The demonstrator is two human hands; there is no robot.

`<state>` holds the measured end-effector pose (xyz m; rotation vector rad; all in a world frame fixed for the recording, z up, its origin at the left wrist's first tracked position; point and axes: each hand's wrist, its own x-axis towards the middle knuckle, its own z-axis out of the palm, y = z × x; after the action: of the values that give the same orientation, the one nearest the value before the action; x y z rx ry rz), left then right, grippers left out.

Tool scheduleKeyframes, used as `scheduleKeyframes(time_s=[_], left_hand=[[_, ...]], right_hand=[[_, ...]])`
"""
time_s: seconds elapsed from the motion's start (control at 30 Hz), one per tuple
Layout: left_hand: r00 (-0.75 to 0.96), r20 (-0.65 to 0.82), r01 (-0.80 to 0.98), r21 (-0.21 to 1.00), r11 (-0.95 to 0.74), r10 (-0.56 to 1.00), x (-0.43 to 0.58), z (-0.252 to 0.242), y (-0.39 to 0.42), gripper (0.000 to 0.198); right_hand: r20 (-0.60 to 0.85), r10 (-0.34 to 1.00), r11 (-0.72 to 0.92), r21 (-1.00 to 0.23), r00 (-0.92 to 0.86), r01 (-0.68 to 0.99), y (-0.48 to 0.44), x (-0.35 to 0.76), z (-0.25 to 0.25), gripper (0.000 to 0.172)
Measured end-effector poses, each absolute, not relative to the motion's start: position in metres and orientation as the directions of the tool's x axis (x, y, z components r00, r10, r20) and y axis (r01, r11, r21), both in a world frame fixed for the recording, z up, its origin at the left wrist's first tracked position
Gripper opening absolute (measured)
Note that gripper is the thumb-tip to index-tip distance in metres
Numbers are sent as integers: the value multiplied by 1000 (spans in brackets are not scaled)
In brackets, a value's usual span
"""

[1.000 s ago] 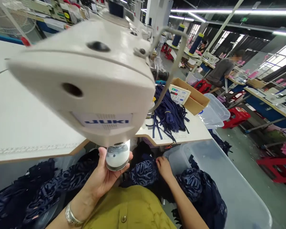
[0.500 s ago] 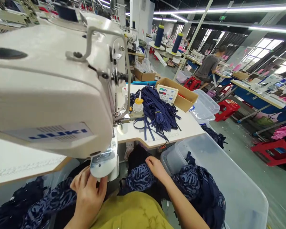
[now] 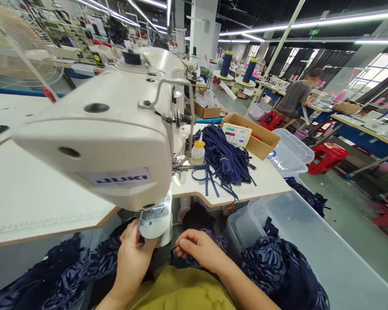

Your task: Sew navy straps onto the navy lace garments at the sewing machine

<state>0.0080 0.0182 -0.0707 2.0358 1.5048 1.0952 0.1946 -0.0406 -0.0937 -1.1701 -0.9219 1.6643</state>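
Note:
At the rounded end of the white sewing machine bed (image 3: 155,224), my left hand (image 3: 134,254) has its fingers curled and its thumb underneath. Its fingertips are partly hidden behind the bed, so whatever they hold does not show. Close by on the right, my right hand (image 3: 200,252) is closed in a pinch on a dark edge of a navy patterned bra (image 3: 221,242). That bra lies across my lap, partly covered by the hand. Above both hands is the sewing machine head (image 3: 123,142).
Navy straps (image 3: 228,159) lie bundled on the worktable (image 3: 265,181) beside an oil bottle (image 3: 198,151), a control panel (image 3: 236,134) and a cardboard box (image 3: 265,140). A clear plastic bin (image 3: 336,241) with navy garments stands right. More patterned garments (image 3: 64,275) hang left. A person (image 3: 292,97) sits farther off.
My right hand has moved left along the bra toward the machine bed, its fingers now pinched. The left hand stays at the bed's end. The camera view has shifted left.

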Motion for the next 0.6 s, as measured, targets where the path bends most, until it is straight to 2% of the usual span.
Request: scheduleKeyframes(time_s=[0.07, 0.17, 0.2, 0.23, 0.3, 0.4, 0.47, 0.57, 0.6], left_hand=[[307, 409, 653, 566, -503, 859, -5, -67, 13, 18], [690, 373, 527, 328, -784, 620, -21, -63, 5, 9], [751, 346, 486, 288, -825, 563, -23, -62, 3, 12], [780, 333, 463, 263, -847, 530, -25, -61, 2, 25], [787, 352, 448, 240, -861, 508, -27, -59, 2, 44], [757, 448, 396, 265, -879, 476, -34, -56, 3, 42], [672, 494, 430, 346, -834, 551, -44, -55, 8, 33], [481, 456, 557, 501, -663, 748, -69, -50, 29, 29], [424, 441, 604, 514, -609, 791, -79, -49, 40, 29]], right_hand=[[-336, 906, -417, -806, -256, -419, -42, 180, -87, 48], [-333, 875, -485, -601, -353, -635, -42, 163, -84, 49], [-335, 865, -500, -540, -373, -677, -42, 158, -84, 48], [-341, 856, -514, -492, -389, -702, -42, 155, -84, 49], [-352, 840, -537, -441, -412, -719, -42, 152, -85, 50], [-322, 831, -557, -480, -454, -678, -46, 156, -83, 47], [-302, 837, -545, -543, -457, -639, -48, 163, -79, 42], [-286, 875, -477, -644, -391, -598, -47, 184, -63, 41], [-271, 898, -432, -689, -345, -582, -43, 194, -54, 42]])
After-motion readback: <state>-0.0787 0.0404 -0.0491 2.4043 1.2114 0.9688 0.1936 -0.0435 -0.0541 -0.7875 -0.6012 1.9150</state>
